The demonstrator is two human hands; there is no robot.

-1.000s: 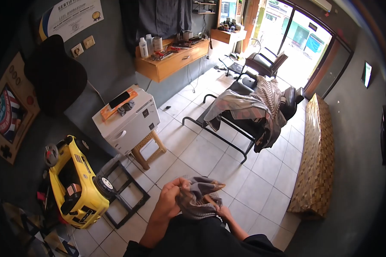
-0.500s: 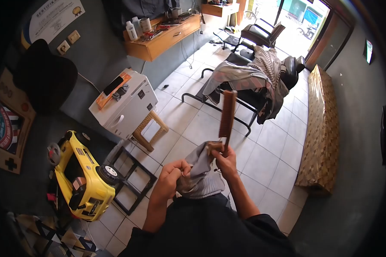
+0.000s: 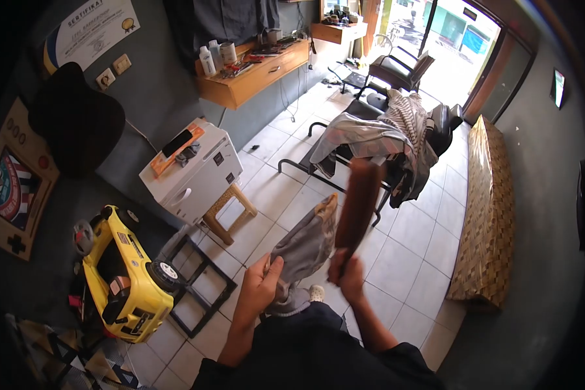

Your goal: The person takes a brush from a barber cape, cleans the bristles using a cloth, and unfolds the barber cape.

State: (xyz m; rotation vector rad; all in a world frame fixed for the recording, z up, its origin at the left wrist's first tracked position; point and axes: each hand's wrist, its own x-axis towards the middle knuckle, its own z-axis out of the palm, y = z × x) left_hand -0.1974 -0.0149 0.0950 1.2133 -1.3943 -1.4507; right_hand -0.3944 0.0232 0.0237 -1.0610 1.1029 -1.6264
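Observation:
My left hand [image 3: 261, 286] is closed on a grey cloth [image 3: 302, 244], gripping it near its lower left side. The cloth stretches up and to the right, its brownish tip loose in the air. My right hand [image 3: 350, 276] is wrapped around the handle of a brown brush [image 3: 359, 205], held upright and blurred by motion. The brush is just right of the cloth; whether they touch I cannot tell. Below the cloth, part of a light-coloured shoe [image 3: 316, 294] shows on the floor.
A black barber chair [image 3: 361, 107] draped with a striped cape [image 3: 406, 117] stands ahead. To the left are a white cabinet [image 3: 195, 172], a wooden stool [image 3: 226, 227], a black frame [image 3: 205, 296] and a yellow toy car [image 3: 136, 260]. A long woven box [image 3: 487, 221] lines the right wall.
My right hand has come away from the cloth's upper end and moved right and down with the brush. The cloth now fans upward from my left hand.

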